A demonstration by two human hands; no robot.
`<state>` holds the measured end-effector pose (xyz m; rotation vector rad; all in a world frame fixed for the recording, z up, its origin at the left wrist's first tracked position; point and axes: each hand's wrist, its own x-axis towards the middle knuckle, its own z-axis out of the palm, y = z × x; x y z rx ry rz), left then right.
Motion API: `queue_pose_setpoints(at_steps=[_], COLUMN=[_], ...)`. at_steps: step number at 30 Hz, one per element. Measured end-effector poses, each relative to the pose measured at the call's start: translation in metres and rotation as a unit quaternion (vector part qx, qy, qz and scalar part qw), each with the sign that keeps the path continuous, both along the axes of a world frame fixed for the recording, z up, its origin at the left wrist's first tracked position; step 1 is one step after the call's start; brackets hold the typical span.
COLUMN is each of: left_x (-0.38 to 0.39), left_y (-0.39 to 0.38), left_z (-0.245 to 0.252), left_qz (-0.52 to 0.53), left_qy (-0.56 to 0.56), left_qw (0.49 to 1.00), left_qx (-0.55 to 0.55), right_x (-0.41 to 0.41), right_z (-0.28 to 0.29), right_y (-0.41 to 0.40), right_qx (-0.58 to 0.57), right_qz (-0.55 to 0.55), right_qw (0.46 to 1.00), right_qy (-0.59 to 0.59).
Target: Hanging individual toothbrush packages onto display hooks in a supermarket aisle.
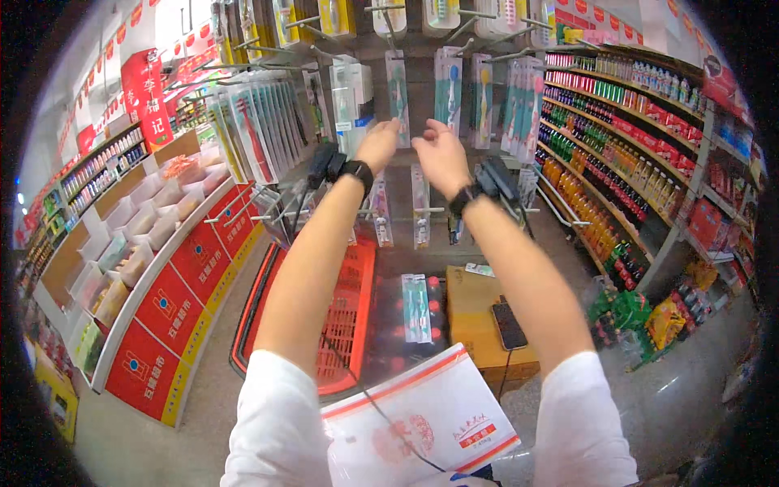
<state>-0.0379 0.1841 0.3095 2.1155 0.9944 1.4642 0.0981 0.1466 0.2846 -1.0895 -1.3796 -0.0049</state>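
Observation:
My left hand (380, 146) reaches up to the display hooks, its fingertips at the left edge of a hanging packaged toothbrush (397, 79). Whether the fingers pinch the pack is hard to see. My right hand (445, 159) is just right of that pack, fingers bent and apart, with nothing visible in it. Behind it hangs a packaged toothbrush with a blue head (454, 76). A yellow-headed toothbrush pack (484, 91) and a row of pink and teal packs (524, 103) hang farther right. Left of my left hand is a white box-like pack (353, 85).
Below stand a red shopping basket (353, 292) and a cardboard box (465, 304) bearing a phone (509, 322). Two toothbrush packs (416, 307) lie beside the box. A white printed bag (420, 420) is close before me. Metal hooks (566, 210) jut out; drink shelves (621, 140) line the right.

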Motion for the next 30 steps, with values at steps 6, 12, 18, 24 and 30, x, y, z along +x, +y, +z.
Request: queue_pose_setpoints(at_steps=[6,12,18,24,30], left_x=[0.001,-0.025,-0.003,-0.002,-0.035], left_y=[0.061,0.067,0.086,0.037,0.002], left_z=[-0.010,0.006,-0.003,-0.004,-0.005], left_qz=[0.015,-0.076,-0.072,-0.086,-0.095], left_qy=[-0.030,-0.125,-0.171,-0.139,-0.121], left_qw=[0.987,0.966,0.962,0.971,0.983], left_qx=[-0.155,-0.212,-0.201,-0.176,-0.102], right_x=[-0.017,-0.033,-0.005,0.006,-0.013], right_z=[0.008,0.023,0.008,0.006,0.024], right_y=[0.076,0.070,0.095,0.064,-0.008], right_qx=[-0.277,-0.314,-0.169,-0.176,-0.183], right_qz=[-0.064,0.153,0.086,0.081,0.189], right_qw=[0.956,0.937,0.977,0.973,0.959], right_qy=[-0.067,0.019,-0.094,-0.124,-0.106])
